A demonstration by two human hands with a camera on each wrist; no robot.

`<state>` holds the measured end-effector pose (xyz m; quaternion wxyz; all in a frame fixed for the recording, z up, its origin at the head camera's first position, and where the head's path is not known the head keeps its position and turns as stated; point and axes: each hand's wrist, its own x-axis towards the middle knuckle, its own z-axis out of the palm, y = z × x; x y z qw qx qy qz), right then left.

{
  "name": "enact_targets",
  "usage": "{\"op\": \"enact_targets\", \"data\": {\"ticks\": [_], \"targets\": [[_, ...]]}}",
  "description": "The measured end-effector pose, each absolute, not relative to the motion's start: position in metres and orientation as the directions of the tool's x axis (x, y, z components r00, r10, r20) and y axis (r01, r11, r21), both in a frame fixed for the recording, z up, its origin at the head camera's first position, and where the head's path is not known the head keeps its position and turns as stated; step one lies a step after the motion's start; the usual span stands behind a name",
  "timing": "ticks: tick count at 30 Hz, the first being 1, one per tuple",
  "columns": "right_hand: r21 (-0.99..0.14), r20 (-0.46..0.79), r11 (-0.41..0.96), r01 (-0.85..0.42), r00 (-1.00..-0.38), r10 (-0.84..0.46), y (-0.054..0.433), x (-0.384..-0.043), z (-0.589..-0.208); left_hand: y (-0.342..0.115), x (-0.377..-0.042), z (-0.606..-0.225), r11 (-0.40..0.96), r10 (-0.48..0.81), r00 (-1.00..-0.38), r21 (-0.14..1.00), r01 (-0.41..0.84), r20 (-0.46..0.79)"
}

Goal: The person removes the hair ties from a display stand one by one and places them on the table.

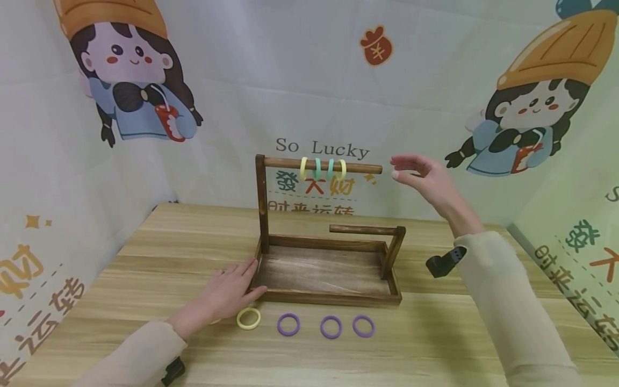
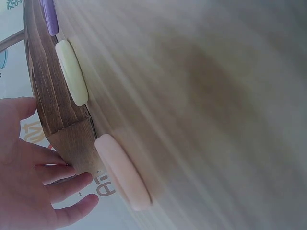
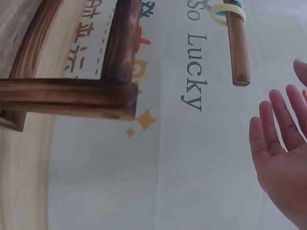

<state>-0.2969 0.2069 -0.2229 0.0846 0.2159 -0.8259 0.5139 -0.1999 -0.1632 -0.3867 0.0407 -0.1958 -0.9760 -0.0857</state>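
Observation:
A brown wooden stand (image 1: 333, 296) has a tray base, an upper rod (image 1: 365, 168) and a lower rod (image 1: 360, 230). Two yellow and two teal rings hang on the upper rod, among them a yellow ring (image 1: 343, 171). My left hand (image 1: 224, 293) rests against the tray's left end, fingers extended. Just off the upper rod's free end, my right hand (image 1: 425, 180) is raised with relaxed fingers and holds nothing. In front of the tray lie another yellow ring (image 1: 249, 328) and three purple rings (image 1: 288, 334). A pale pink ring (image 2: 123, 172) lies near the left hand, mostly hidden from the head view.
The stand is on a light wood-grain table (image 1: 145, 258). Behind and beside it hangs a printed cloth (image 1: 232, 107) with cartoon figures and lettering. A post (image 1: 393, 252) at the tray's right end bears the lower rod.

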Motion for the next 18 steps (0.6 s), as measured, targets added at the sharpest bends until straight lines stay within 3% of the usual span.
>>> {"op": "enact_targets", "data": {"ticks": [12,18], "targets": [[-0.798,0.358,0.373,-0.473,-0.87,-0.338,0.174,-0.316,-0.217,-0.163,-0.2,-0.387,0.907,0.377,-0.918,0.153,0.393,0.123],[-0.712,0.389,0.466,-0.525,-0.848,-0.36,0.162,-0.322,-0.216,-0.163,-0.2,-0.387,0.907,0.377,-0.919,0.154,0.392,0.116]]}}
